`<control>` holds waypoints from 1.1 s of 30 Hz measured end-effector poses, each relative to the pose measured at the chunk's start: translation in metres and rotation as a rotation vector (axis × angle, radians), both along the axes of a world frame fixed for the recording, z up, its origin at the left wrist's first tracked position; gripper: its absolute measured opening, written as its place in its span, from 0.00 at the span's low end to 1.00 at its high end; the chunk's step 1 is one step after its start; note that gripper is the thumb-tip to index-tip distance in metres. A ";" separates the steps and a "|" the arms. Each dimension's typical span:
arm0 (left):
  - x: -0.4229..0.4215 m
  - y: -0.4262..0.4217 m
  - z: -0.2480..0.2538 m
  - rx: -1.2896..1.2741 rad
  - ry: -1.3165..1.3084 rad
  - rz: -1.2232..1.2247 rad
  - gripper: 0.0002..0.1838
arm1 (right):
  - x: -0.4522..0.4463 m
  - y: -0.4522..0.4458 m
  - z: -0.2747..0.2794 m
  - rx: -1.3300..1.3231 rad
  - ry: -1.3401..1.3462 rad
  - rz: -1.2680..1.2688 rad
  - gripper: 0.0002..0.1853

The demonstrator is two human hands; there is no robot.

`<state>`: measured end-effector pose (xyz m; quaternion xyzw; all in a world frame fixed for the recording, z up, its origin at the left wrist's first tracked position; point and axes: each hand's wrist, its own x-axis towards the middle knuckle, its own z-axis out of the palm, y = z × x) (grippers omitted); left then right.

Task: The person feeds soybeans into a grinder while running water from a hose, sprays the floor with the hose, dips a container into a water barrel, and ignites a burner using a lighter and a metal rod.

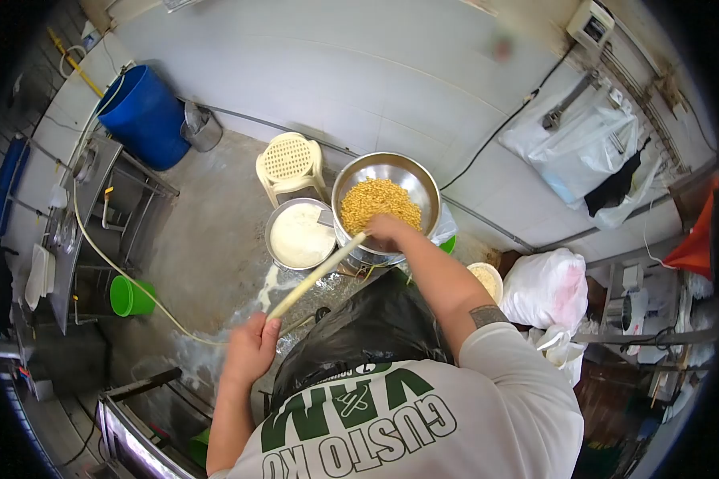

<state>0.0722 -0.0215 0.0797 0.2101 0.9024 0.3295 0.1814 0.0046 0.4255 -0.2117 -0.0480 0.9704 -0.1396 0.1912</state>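
My left hand (pixel 252 349) is closed around the lower end of a pale wooden stick (pixel 315 275), low beside the black plastic apron (pixel 359 327). The stick slants up to the rim of a wide metal bowl (pixel 429 180) holding yellow soaked beans (pixel 382 203). My right hand (pixel 385 230) is at the upper end of the stick, over the bowl's near edge, and appears closed on it. Its fingers are partly hidden. Left of the bowl, a round metal pan (pixel 268 239) holds a creamy white, frothy mass (pixel 302 235).
A cream plastic stool (pixel 289 160) stands behind the pan. Farther left are a blue barrel (pixel 142 120), a green bucket (pixel 132 296) and a hose (pixel 120 267). White sacks (pixel 545 287) and a tub (pixel 487 278) sit at right. White spills mark the wet floor (pixel 216 215).
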 end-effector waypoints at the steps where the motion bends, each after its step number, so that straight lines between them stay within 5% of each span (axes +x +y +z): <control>1: 0.001 -0.003 -0.001 0.042 -0.022 -0.015 0.20 | -0.002 -0.001 0.039 0.019 -0.088 -0.187 0.15; 2: 0.001 -0.006 0.000 0.044 -0.025 0.000 0.20 | -0.002 -0.003 0.081 0.039 -0.176 -0.373 0.15; 4: 0.001 -0.013 0.002 0.043 -0.066 -0.008 0.20 | -0.020 0.015 0.063 -0.071 0.060 -0.659 0.18; 7: 0.000 -0.019 -0.002 0.090 -0.129 0.037 0.19 | -0.042 0.019 0.067 0.004 0.266 -0.684 0.26; 9: 0.000 -0.020 0.000 0.110 -0.119 0.057 0.19 | -0.057 0.010 0.072 -0.050 0.227 -0.639 0.31; 15: 0.002 -0.029 -0.011 0.141 -0.096 0.073 0.18 | -0.045 -0.048 0.047 0.034 0.382 -0.293 0.27; 17: 0.003 -0.031 -0.013 0.151 -0.112 0.088 0.18 | -0.027 -0.037 0.024 0.008 0.610 -0.088 0.19; 18: 0.004 -0.031 -0.013 0.151 -0.134 0.085 0.18 | -0.022 -0.033 0.045 0.065 0.323 -0.149 0.18; 21: 0.005 -0.027 -0.012 0.143 -0.159 0.078 0.19 | -0.036 -0.006 0.072 0.220 0.077 -0.383 0.24; 27: 0.006 -0.012 -0.006 0.107 -0.153 0.012 0.19 | -0.045 -0.003 0.106 0.113 -0.017 -0.553 0.43; 30: 0.007 -0.004 -0.008 0.132 -0.122 -0.026 0.19 | -0.023 0.009 0.034 0.315 -0.042 -0.306 0.43; 33: 0.011 0.004 -0.010 0.148 -0.122 -0.046 0.19 | -0.007 -0.004 0.083 0.153 -0.316 -0.577 0.43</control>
